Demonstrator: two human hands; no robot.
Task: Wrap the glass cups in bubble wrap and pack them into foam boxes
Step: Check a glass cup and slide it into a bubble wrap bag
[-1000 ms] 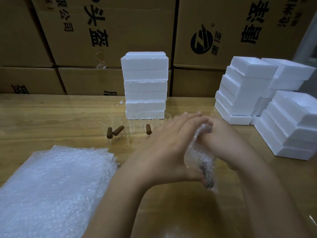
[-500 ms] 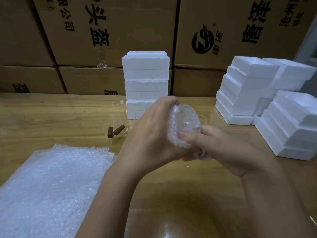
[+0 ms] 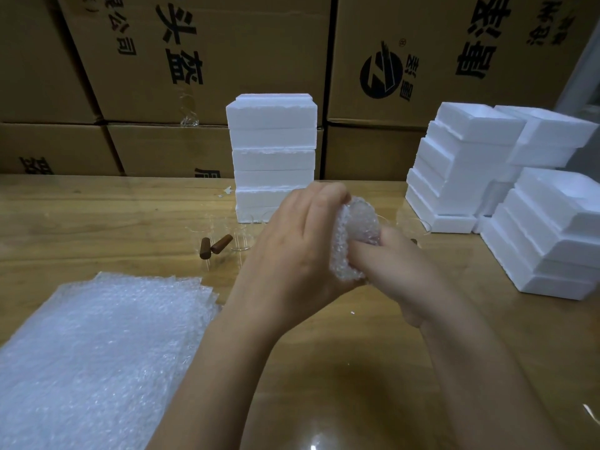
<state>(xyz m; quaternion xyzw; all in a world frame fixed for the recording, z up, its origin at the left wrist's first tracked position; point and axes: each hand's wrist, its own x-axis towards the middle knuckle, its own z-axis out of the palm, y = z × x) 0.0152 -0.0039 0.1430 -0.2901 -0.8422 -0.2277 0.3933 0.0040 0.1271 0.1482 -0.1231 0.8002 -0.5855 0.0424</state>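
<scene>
Gripping wrapped cup with left hand, pinching its wrap with right hand; risks slack tuck springing open, cup slipping onto table.

Wrapped cup, fully covered in bubble film, is being gripped between left hand and right hand. Bare cups, clear with brown handles, are standing before the central stack of foam boxes; further stacks are standing at right. Wrap sheets are lying piled at near left.
</scene>
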